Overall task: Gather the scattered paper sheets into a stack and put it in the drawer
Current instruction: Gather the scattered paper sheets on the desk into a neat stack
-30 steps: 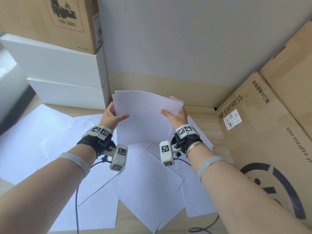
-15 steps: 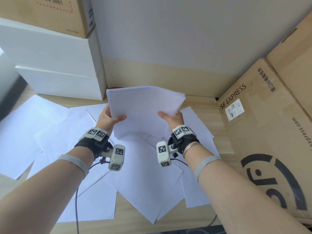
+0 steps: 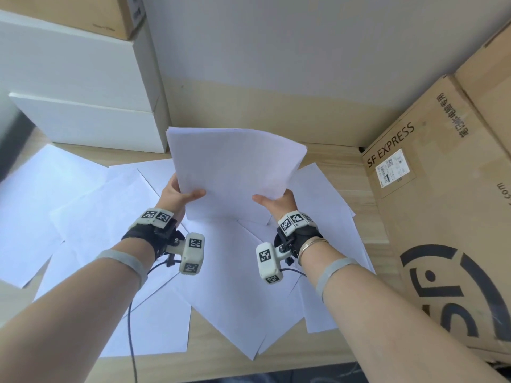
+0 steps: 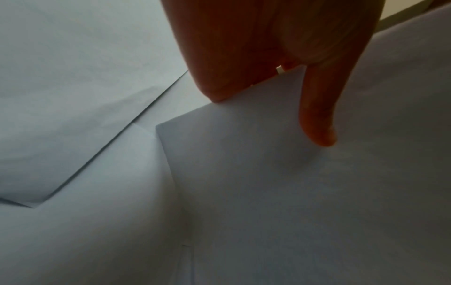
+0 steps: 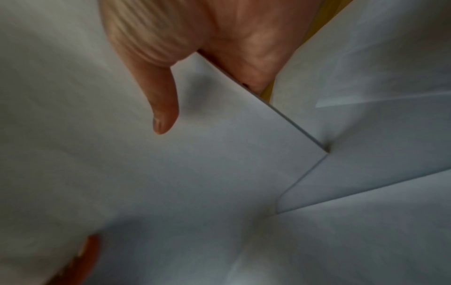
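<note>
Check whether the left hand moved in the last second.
Yes. The left hand, gripping the stack, now sits lower relative to the white box corner in the head view, toward the person.

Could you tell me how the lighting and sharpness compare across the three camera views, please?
Head view: bright, even daylight, sharp, with wide-angle bending at the box edges; the held stack is crisp. Left wrist view: dim and bluish, the left hand dark and soft. Right wrist view: slightly brighter, the right hand blurred.

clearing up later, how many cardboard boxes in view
3: one cardboard box atop the white boxes far left, the SF Express box right, another box behind it. More may be hidden.
</note>
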Action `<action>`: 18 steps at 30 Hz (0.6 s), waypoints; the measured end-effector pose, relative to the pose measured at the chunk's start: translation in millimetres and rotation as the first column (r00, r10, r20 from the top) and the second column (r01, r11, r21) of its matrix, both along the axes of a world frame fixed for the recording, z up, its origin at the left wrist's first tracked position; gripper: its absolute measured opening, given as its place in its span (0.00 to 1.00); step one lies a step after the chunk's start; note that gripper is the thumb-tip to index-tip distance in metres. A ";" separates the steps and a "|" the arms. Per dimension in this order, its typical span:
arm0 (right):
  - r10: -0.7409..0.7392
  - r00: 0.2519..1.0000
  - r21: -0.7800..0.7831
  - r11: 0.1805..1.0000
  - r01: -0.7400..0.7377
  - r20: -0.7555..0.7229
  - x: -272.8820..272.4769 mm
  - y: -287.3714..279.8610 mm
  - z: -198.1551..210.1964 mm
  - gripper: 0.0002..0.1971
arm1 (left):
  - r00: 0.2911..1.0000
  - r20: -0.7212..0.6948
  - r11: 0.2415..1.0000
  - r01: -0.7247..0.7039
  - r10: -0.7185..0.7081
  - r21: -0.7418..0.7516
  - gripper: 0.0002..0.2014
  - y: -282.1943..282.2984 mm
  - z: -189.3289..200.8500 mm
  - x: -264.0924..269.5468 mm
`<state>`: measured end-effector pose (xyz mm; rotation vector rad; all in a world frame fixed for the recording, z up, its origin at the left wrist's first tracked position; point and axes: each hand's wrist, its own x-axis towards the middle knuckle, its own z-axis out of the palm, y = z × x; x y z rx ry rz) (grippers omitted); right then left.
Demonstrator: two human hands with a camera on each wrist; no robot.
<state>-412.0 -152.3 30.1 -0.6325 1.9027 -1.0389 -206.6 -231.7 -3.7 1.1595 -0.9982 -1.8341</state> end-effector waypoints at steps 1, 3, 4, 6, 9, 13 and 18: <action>0.003 1.000 0.037 0.999 -0.003 0.008 0.1 2.4 -2.5 0.08 | 0.998 0.064 0.999 0.020 -0.023 0.039 0.34 1.9 -2.1 0.0; 0.007 1.000 0.073 0.997 -0.009 0.021 1.1 5.5 -11.1 0.14 | 0.965 0.257 0.995 0.036 -0.060 0.097 0.29 5.9 -8.4 -1.9; 0.000 1.000 0.082 0.997 -0.001 0.018 2.1 6.0 -15.5 0.13 | 0.929 0.364 0.995 0.043 -0.073 0.090 0.24 7.2 -11.8 -3.4; -0.019 1.000 0.067 0.998 0.019 -0.001 4.5 4.9 -22.1 0.07 | 0.847 0.525 0.997 0.069 -0.083 0.046 0.20 8.5 -13.3 -7.7; -0.029 0.999 0.010 1.000 0.029 -0.038 4.2 -0.8 -24.1 0.14 | 0.804 0.593 0.996 0.083 -0.054 -0.022 0.17 7.5 -7.3 -18.2; 0.009 0.997 0.003 1.000 -0.009 -0.072 -5.5 -5.6 -20.6 0.14 | 0.805 0.587 0.994 0.110 -0.083 -0.011 0.15 3.7 0.4 -24.8; 0.175 0.977 0.202 0.968 -0.148 -0.124 -19.0 5.7 -21.6 0.17 | 0.878 0.414 0.964 0.166 -0.239 0.206 0.17 9.8 -4.4 -23.0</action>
